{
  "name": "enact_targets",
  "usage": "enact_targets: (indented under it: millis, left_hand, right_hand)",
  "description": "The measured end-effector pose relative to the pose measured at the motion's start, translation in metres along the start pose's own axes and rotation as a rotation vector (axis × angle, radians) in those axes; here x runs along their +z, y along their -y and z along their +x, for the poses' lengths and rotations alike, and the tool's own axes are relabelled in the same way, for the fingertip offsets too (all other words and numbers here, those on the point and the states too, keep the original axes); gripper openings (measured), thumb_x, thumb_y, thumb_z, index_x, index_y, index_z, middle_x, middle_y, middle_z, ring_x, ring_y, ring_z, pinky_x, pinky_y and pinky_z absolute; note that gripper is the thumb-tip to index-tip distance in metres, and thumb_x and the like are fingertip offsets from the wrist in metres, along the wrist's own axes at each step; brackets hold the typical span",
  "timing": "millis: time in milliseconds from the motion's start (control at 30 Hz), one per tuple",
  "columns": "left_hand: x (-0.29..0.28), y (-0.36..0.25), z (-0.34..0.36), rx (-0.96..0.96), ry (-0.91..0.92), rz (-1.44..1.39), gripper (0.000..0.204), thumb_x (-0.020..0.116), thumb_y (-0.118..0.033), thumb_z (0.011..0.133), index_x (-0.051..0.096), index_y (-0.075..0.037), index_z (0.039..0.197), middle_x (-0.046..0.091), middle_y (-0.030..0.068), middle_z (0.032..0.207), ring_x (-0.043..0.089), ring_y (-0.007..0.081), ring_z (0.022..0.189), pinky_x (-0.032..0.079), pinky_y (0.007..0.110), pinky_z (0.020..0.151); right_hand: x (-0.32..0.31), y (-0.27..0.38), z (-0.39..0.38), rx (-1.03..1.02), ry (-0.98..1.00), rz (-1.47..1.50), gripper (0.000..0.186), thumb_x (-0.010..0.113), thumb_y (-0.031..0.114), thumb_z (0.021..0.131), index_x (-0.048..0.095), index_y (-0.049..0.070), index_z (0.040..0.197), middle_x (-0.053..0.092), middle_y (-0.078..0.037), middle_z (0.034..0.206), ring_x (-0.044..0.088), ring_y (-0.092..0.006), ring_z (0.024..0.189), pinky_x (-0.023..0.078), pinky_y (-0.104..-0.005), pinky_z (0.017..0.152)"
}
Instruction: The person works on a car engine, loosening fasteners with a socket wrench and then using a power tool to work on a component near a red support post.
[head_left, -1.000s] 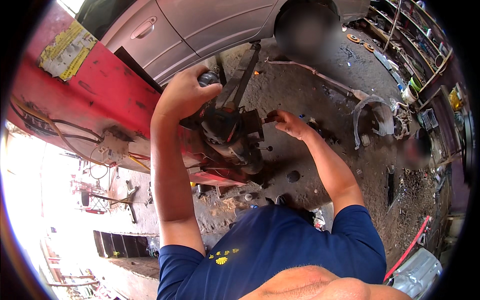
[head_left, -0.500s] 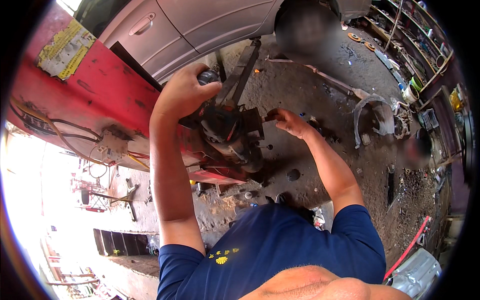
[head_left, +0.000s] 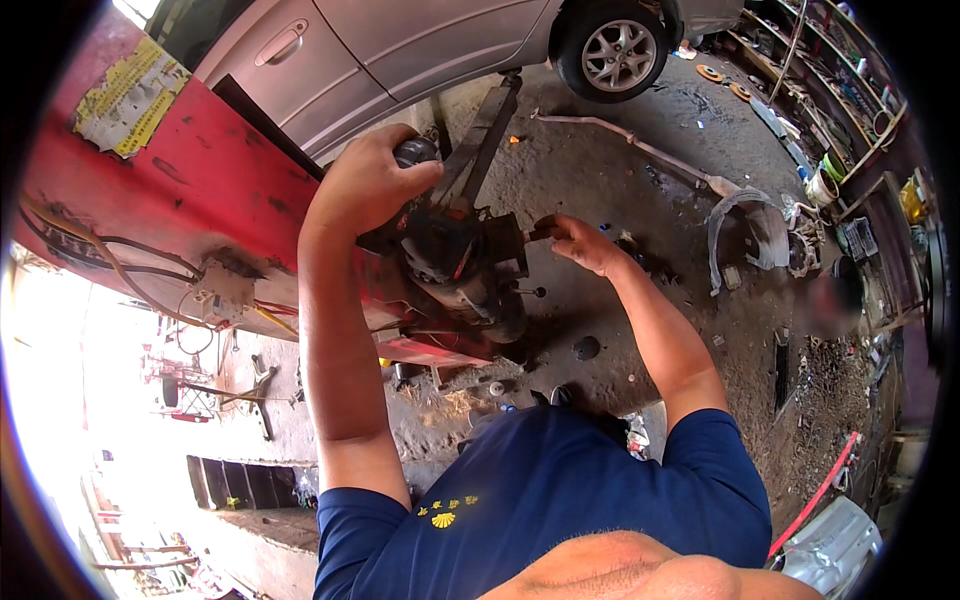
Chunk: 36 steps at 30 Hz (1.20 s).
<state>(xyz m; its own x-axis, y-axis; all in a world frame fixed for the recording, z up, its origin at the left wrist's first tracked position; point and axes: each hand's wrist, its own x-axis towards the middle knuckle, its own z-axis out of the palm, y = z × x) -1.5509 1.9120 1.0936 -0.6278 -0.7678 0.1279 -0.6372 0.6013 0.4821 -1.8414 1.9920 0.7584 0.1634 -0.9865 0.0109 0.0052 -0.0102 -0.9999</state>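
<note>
My left hand is closed round a dark, ribbed cylindrical part beside the red lift post. Just below that part is a dark, greasy motor unit fixed at the post, with a rounded body pointing toward me. A dark square box sits on its right side. My right hand pinches a short, dark handle-like piece sticking out of the box; its exact kind is hard to make out. Below the box, a small ball-ended lever stands out, untouched.
A silver car stands beyond the post, with a lift arm reaching toward its underside. A long pipe and a grey curved liner lie on the floor. Cluttered shelves line the right. Hoses run along the post.
</note>
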Motion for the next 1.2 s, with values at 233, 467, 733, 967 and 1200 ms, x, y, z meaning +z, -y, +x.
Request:
enact_targets:
  millis: [233,467,733,967,1200]
  left_hand:
    - [0.0006,0.0021,0.0005,-0.014,0.018,0.026,0.060,0.078,-0.036,0.084,0.068,0.009,0.122,0.074,0.0210,0.096,0.073,0.0282,0.085,0.058,0.039,0.083]
    - [0.0004,0.0017,0.0024,-0.025,0.027,0.016,0.059,0.078,-0.036,0.084,0.069,0.008,0.122,0.074,0.0211,0.097,0.073,0.0282,0.086,0.058,0.039,0.083]
    - [-0.0008,-0.0014,0.0008,-0.033,0.019,0.035,0.060,0.079,-0.037,0.085,0.069,0.006,0.124,0.075,0.0217,0.103,0.074,0.0309,0.091,0.057,0.040,0.086]
    - [-0.0011,-0.0009,0.0039,-0.031,0.046,0.037,0.060,0.079,-0.037,0.085,0.069,0.006,0.125,0.075,0.0226,0.106,0.074,0.0320,0.095,0.057,0.041,0.089]
    - [-0.0013,0.0020,0.0033,-0.034,0.035,0.029,0.060,0.078,-0.037,0.085,0.069,0.007,0.125,0.076,0.0221,0.103,0.076,0.0312,0.093,0.058,0.040,0.088]
  right_hand:
    - [-0.0009,-0.0022,0.0014,-0.005,-0.003,-0.031,0.052,0.062,0.005,0.089,0.060,0.004,0.141,0.065,-0.010,0.141,0.057,-0.0216,0.138,0.044,-0.0355,0.112]
    - [-0.0033,-0.0079,0.0039,-0.021,-0.003,-0.010,0.056,0.061,0.007,0.088,0.058,0.002,0.143,0.067,-0.009,0.139,0.060,-0.0196,0.132,0.045,-0.0351,0.110]
    - [-0.0018,0.0002,0.0037,-0.032,0.014,0.002,0.054,0.060,0.003,0.088,0.059,0.002,0.142,0.067,-0.008,0.137,0.059,-0.0191,0.133,0.046,-0.0340,0.108]
    - [-0.0029,-0.0014,0.0033,-0.040,0.030,0.010,0.052,0.059,0.001,0.088,0.060,0.003,0.140,0.067,-0.008,0.138,0.060,-0.0200,0.134,0.046,-0.0345,0.110]
    - [-0.0011,-0.0006,0.0049,-0.058,0.034,0.028,0.052,0.061,0.002,0.088,0.060,0.002,0.140,0.067,-0.008,0.136,0.061,-0.0199,0.132,0.047,-0.0351,0.110]
